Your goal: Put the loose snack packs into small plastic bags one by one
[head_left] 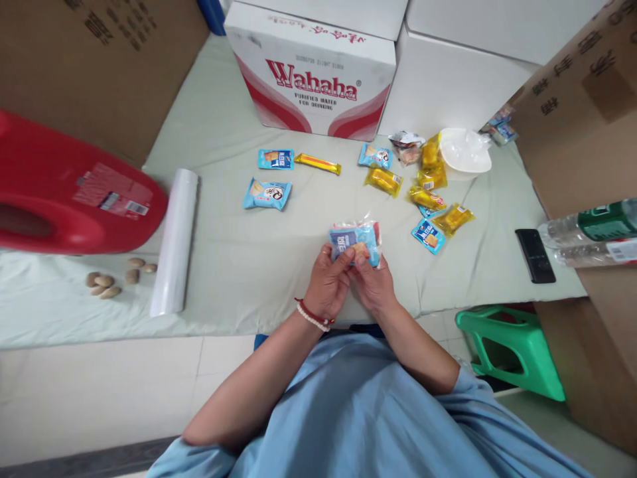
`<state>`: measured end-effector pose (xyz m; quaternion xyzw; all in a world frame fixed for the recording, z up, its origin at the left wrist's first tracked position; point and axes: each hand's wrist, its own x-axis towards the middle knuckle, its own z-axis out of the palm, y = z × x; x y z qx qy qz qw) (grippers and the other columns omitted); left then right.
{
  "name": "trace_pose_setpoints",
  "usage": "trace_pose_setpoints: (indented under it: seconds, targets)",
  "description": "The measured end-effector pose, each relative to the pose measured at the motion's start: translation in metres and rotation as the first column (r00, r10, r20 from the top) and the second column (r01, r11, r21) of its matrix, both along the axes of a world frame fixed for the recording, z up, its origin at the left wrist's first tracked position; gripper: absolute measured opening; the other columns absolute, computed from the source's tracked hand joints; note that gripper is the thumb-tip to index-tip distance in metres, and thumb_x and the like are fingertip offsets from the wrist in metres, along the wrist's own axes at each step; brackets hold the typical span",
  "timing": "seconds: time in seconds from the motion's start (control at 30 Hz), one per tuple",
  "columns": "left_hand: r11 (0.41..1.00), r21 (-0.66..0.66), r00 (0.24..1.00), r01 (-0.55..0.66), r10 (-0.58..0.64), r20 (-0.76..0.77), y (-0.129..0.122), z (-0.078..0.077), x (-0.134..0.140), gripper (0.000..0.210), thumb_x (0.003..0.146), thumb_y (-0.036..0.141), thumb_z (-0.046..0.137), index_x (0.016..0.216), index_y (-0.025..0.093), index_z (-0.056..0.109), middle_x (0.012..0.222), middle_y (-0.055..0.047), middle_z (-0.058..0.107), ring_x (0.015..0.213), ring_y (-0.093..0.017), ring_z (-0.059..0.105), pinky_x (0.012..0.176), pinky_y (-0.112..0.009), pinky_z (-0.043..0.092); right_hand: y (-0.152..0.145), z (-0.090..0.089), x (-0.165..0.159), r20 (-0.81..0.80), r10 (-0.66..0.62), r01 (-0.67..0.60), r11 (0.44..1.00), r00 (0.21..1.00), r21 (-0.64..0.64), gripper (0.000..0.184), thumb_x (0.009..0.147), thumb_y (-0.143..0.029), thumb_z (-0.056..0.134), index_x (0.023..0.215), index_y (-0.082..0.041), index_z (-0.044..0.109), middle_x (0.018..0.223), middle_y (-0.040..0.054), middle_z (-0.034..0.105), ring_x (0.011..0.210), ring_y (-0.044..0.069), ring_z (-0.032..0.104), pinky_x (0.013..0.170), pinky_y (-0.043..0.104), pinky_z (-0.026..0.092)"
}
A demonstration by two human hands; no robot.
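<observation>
Near the table's front edge, my left hand (329,282) and my right hand (373,282) together grip a blue snack packet (369,236), with both thumbs on its face. Clear plastic shows around the packet's edges, and something reddish lies behind it. Beyond my hands to the left lie a flat blue packet (275,159), a puffy blue packet (267,194) and a thin yellow stick packet (318,164). To the right, several yellow-wrapped snacks (383,180) lie scattered with more blue packets (428,236).
A white bowl (465,156) holds clear plastic at the back right. A Wahaha carton (318,73) stands behind. On the left are a red jug (74,192), a plastic film roll (175,242) and brown nuts or stones (103,282). A black phone (535,255) and bottles (592,236) are right.
</observation>
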<state>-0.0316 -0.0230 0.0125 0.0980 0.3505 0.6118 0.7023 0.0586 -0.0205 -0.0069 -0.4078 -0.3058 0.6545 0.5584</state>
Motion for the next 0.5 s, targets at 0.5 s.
trace_pose_setpoints:
  seconds: [0.5]
  targets:
    - [0.976, 0.062, 0.658, 0.209, -0.094, -0.747, 0.003, -0.014, -0.023, 0.058, 0.079, 0.055, 0.083, 0.121, 0.021, 0.06, 0.113, -0.008, 0.071, 0.105, -0.024, 0.068, 0.09, -0.036, 0.056, 0.024, -0.004, 0.035, 0.081, 0.074, -0.067, 0.994, 0.994, -0.083, 0.061, 0.076, -0.079, 0.078, 0.095, -0.021, 0.071, 0.078, 0.0027, 0.071, 0.065, 0.018, 0.064, 0.05, 0.027, 0.052]
